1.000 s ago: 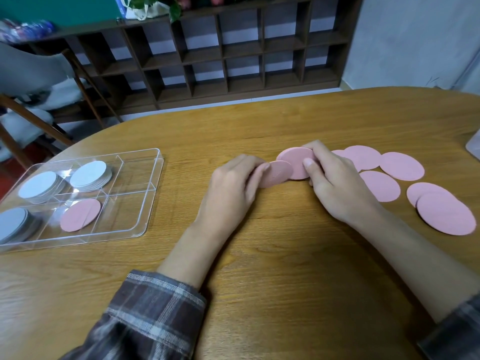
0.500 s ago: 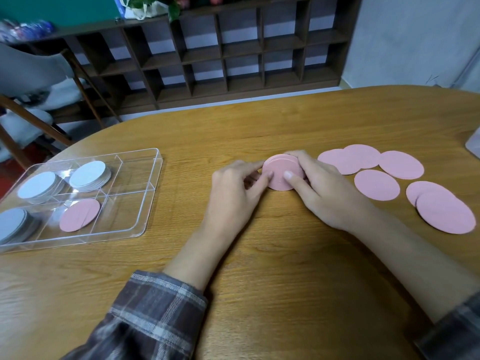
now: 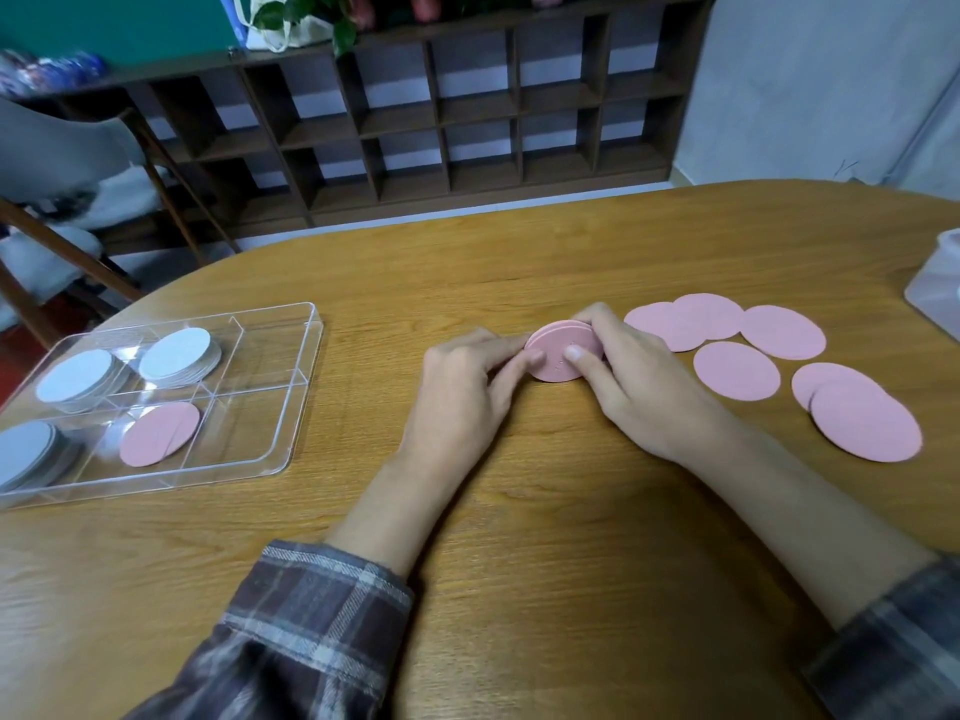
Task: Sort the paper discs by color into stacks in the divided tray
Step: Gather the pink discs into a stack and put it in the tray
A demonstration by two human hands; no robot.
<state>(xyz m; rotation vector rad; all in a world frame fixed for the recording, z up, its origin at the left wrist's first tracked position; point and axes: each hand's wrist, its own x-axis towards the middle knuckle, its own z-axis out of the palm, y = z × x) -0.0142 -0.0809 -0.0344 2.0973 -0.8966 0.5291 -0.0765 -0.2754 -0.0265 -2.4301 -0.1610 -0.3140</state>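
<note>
A small stack of pink discs (image 3: 558, 350) stands tilted on the table's middle, pinched from both sides. My left hand (image 3: 467, 392) holds its left edge with thumb and fingers. My right hand (image 3: 634, 381) grips its right edge, thumb on the front face. Several loose pink discs (image 3: 736, 370) lie flat to the right. The clear divided tray (image 3: 291, 402) sits at the left. It holds a pink disc (image 3: 158, 433) in a near compartment and three stacks of pale discs (image 3: 179, 354) in others.
A pale plastic container (image 3: 937, 283) sits at the table's right edge. A dark wooden shelf unit (image 3: 441, 122) and a chair (image 3: 67, 163) stand beyond the table's far edge. The tray's right compartments hold nothing.
The two separate pink discs in my hands have come together into one aligned stack. Both hands closed in around it and shifted slightly nearer to me.
</note>
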